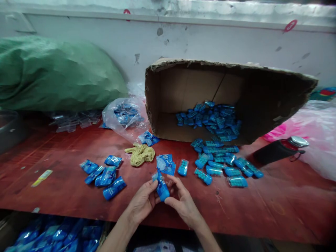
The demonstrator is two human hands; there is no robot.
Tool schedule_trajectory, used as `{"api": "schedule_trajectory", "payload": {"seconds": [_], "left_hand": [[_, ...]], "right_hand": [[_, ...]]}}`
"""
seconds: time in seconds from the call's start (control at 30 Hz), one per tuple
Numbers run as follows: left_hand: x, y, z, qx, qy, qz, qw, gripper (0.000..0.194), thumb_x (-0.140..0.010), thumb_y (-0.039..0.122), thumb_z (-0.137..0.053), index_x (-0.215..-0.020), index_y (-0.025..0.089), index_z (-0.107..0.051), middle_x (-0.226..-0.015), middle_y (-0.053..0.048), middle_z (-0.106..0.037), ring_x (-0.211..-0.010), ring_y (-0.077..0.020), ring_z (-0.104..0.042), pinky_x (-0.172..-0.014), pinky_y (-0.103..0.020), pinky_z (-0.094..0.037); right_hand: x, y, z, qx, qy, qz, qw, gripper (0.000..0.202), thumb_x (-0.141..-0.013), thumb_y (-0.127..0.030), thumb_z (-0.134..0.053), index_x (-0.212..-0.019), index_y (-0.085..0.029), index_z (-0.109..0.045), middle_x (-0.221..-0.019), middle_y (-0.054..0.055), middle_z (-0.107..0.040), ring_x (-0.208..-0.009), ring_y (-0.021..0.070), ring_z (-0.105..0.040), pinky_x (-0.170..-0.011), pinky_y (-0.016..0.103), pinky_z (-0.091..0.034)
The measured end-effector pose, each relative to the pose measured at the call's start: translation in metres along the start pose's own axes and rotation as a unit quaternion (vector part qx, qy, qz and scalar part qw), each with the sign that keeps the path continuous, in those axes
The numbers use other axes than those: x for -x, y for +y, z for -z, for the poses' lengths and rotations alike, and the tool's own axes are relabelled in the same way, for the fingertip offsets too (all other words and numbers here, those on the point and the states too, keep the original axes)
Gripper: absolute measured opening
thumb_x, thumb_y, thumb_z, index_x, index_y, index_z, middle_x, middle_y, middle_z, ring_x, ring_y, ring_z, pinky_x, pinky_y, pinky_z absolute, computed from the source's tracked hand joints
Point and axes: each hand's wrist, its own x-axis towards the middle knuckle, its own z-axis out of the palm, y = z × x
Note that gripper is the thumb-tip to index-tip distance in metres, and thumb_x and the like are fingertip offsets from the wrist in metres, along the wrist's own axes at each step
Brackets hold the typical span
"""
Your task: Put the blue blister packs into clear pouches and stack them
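Between my two hands, above the front of the red table, is a small blue packet (163, 189) with white print. My left hand (146, 196) pinches its upper left side with the thumb. Fingers and thumb of my right hand (183, 200) close on its lower right side. Just beyond lie flat blue printed cards (166, 164) and one clear case with blue beads (183, 167). Several blue packets (106, 176) lie left of my hands. A pile of blue bead-filled cases (219, 159) spreads out to the right.
A cardboard box (168, 127) lies on its side, with more cases spilling from it. A yellow glove (140, 155), a clear bag (123, 122) and a green sack (57, 75) are at left. A black bottle (275, 152) lies tilted at right. Below the table (65, 196) are more blue packets (60, 234).
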Motion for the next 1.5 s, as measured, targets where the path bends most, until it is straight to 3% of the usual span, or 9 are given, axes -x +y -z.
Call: {"api": "schedule_trajectory", "payload": {"seconds": [0.4,0.7,0.9,1.0,1.13,1.23,1.3,1.4,1.5], "left_hand": [[-0.001,-0.006,0.003,0.047,-0.045,0.018,0.998,0.025,-0.072,0.015,-0.060,-0.097,0.016,-0.063,-0.090,-0.004,-0.067,-0.073,-0.0112,-0.061,-0.068,-0.022,-0.048],[0.002,-0.016,0.002,0.056,-0.026,0.006,0.998,0.024,-0.069,0.018,-0.063,-0.094,0.016,-0.064,-0.087,-0.004,-0.068,-0.071,-0.0113,-0.062,-0.068,-0.023,-0.050],[0.005,-0.023,-0.012,0.029,0.030,-0.006,0.999,0.020,-0.075,0.021,-0.056,-0.094,0.015,-0.062,-0.084,-0.006,-0.069,-0.073,-0.0160,-0.063,-0.064,-0.030,-0.053],[0.008,-0.010,-0.009,0.048,0.084,-0.034,0.995,0.014,-0.077,0.019,-0.054,-0.085,0.014,-0.063,-0.080,-0.007,-0.070,-0.073,-0.0181,-0.065,-0.063,-0.030,-0.054],[0.022,0.036,0.019,0.155,0.180,-0.189,0.953,0.030,-0.085,0.031,-0.038,-0.082,0.014,-0.062,-0.078,-0.009,-0.070,-0.079,-0.0210,-0.065,-0.064,-0.032,-0.055],[0.032,0.066,0.040,0.184,0.248,-0.238,0.921,0.045,-0.085,0.041,-0.030,-0.088,0.008,-0.060,-0.084,-0.015,-0.068,-0.084,-0.0215,-0.064,-0.061,-0.029,-0.055],[0.033,0.068,0.045,0.162,0.283,-0.212,0.921,0.038,-0.086,0.034,-0.032,-0.085,0.007,-0.059,-0.076,-0.014,-0.068,-0.078,-0.0200,-0.065,-0.060,-0.028,-0.055],[0.023,0.046,0.039,0.098,0.280,-0.143,0.944,0.017,-0.081,0.016,-0.042,-0.082,0.011,-0.058,-0.058,-0.006,-0.065,-0.067,-0.0180,-0.065,-0.061,-0.029,-0.053],[0.006,0.015,0.025,0.040,0.244,-0.089,0.965,0.011,-0.077,0.014,-0.049,-0.086,0.013,-0.056,-0.055,-0.003,-0.063,-0.061,-0.0176,-0.065,-0.059,-0.029,-0.052]], "right_hand": [[-0.003,-0.009,0.015,0.035,-0.050,0.031,0.998,0.072,-0.063,-0.016,-0.070,-0.125,-0.034,-0.038,-0.122,0.000,-0.044,-0.114,0.0211,-0.041,-0.099,0.037,-0.029],[-0.006,-0.011,0.017,-0.054,-0.112,-0.009,0.992,0.060,-0.068,-0.014,-0.062,-0.122,-0.032,-0.044,-0.122,0.001,-0.049,-0.109,0.0219,-0.047,-0.091,0.037,-0.038],[-0.005,-0.001,0.014,-0.060,-0.073,0.001,0.996,0.055,-0.069,-0.013,-0.060,-0.120,-0.030,-0.048,-0.113,0.001,-0.054,-0.103,0.0195,-0.049,-0.088,0.033,-0.039],[-0.004,0.003,0.014,-0.021,-0.063,-0.003,0.998,0.056,-0.069,-0.015,-0.060,-0.121,-0.029,-0.046,-0.109,0.001,-0.054,-0.099,0.0181,-0.051,-0.083,0.030,-0.042],[-0.011,0.003,0.019,0.123,0.007,0.029,0.992,0.035,-0.076,-0.018,-0.054,-0.111,-0.025,-0.053,-0.093,0.001,-0.057,-0.082,0.0145,-0.054,-0.076,0.027,-0.043],[-0.029,0.004,0.022,0.315,0.067,0.074,0.944,0.022,-0.081,-0.021,-0.050,-0.102,-0.021,-0.056,-0.087,0.003,-0.057,-0.079,0.0159,-0.053,-0.073,0.027,-0.042],[-0.045,0.007,0.020,0.475,0.097,0.072,0.872,0.021,-0.080,-0.022,-0.052,-0.100,-0.020,-0.057,-0.089,0.005,-0.057,-0.084,0.0195,-0.052,-0.073,0.030,-0.040],[-0.064,0.015,0.013,0.622,0.130,0.036,0.772,0.012,-0.079,-0.019,-0.053,-0.087,-0.020,-0.062,-0.087,0.009,-0.058,-0.087,0.0246,-0.050,-0.071,0.035,-0.036],[-0.072,0.023,0.005,0.644,0.140,0.035,0.751,0.017,-0.082,-0.014,-0.048,-0.075,-0.019,-0.062,-0.082,0.010,-0.059,-0.085,0.0250,-0.049,-0.070,0.036,-0.032]]}}
